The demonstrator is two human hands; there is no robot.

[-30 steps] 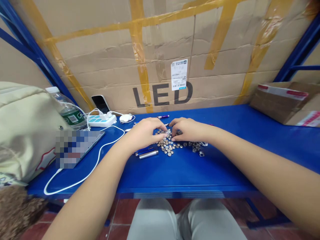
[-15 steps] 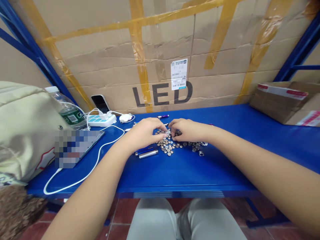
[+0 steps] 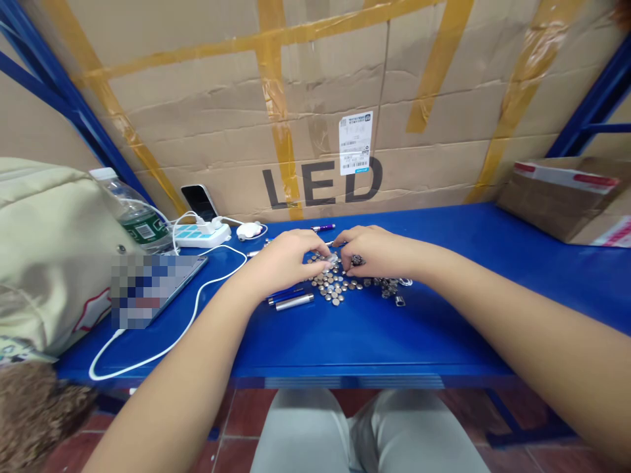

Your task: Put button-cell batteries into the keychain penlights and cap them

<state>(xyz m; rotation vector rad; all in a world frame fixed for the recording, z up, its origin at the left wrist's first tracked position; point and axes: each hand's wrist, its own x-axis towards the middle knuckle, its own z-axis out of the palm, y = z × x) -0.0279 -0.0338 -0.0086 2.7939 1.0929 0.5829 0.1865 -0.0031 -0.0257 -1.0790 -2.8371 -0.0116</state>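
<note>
My left hand (image 3: 294, 261) is over the left side of a heap of small, shiny round discs that look like button cells (image 3: 335, 289). Its thumb and fingers curl round a small, pale, shiny piece that I cannot make out. Facing it, my right hand (image 3: 377, 253) is bent down with its fingertips together at the heap's right side; whatever they pinch is too small to name. Small metal clips (image 3: 389, 287) lie below the right palm. A silver tube (image 3: 294, 302) and blue pen-like tubes (image 3: 283, 295) rest below my left hand.
A purple pen-like tube (image 3: 323, 228) lies behind the hands. On the left are a tablet-like device (image 3: 167, 289) with a white cable, a power strip (image 3: 204, 234), a phone (image 3: 198, 202), a bottle (image 3: 140, 223) and a pale bag (image 3: 49, 243). An open carton (image 3: 557, 203) stands right.
My right hand has shifted slightly, its fingers a little more raised and bent. My left hand stays nearly where it was. The whole view has moved a touch.
</note>
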